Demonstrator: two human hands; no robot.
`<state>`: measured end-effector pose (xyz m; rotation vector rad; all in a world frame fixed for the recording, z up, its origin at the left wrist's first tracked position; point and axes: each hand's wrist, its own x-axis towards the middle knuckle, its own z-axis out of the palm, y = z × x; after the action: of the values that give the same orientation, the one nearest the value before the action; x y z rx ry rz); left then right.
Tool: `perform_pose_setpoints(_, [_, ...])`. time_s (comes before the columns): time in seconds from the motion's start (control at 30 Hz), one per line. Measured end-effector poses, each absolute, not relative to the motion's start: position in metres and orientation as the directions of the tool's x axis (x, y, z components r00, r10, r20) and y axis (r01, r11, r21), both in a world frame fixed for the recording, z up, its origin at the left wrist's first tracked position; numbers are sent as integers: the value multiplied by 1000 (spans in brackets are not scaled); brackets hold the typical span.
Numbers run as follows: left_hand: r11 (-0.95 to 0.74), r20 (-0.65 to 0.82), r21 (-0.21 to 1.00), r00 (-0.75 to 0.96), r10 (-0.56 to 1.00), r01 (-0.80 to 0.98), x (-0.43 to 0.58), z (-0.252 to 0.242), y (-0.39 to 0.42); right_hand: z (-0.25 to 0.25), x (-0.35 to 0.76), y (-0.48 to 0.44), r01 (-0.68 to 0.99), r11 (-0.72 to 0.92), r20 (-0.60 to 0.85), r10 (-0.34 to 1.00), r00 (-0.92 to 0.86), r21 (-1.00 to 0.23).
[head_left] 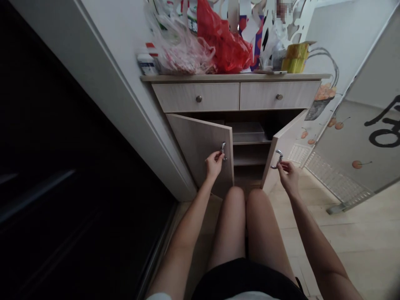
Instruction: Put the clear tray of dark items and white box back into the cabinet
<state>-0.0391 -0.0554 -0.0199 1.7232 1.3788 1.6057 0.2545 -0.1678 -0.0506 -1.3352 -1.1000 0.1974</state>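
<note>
A pale wooden cabinet stands in front of me with both doors partly swung out. My left hand (214, 163) is closed on the metal handle (223, 146) of the left cabinet door (200, 146). On the other side, my right hand (288, 174) pinches the lower part of the curved handle (279, 154) on the right cabinet door (283, 146). Between the doors, shelves (250, 137) show inside, with a flat box-like shape (246, 128) on the upper one. The deeper parts are dark.
Above the doors are two shut drawers (215, 89) with round knobs. The cabinet top holds a clear plastic bag (184, 54), a red plastic bag (225, 46), a white bottle (146, 64) and yellow tape rolls (295, 57). A standing panel (359, 137) is at right, a dark door (62, 187) at left.
</note>
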Motion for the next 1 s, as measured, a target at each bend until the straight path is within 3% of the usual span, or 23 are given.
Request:
perform_pose_setpoints(0.6, [-415, 523, 683, -6, 852, 601, 11, -3, 14, -29, 180, -28, 690, 81, 490, 763, 422, -720])
perform_pose_setpoints(1.0, [-389, 497, 664, 12, 868, 638, 22, 0, 42, -29, 171, 18, 715, 131, 550, 736, 395, -687])
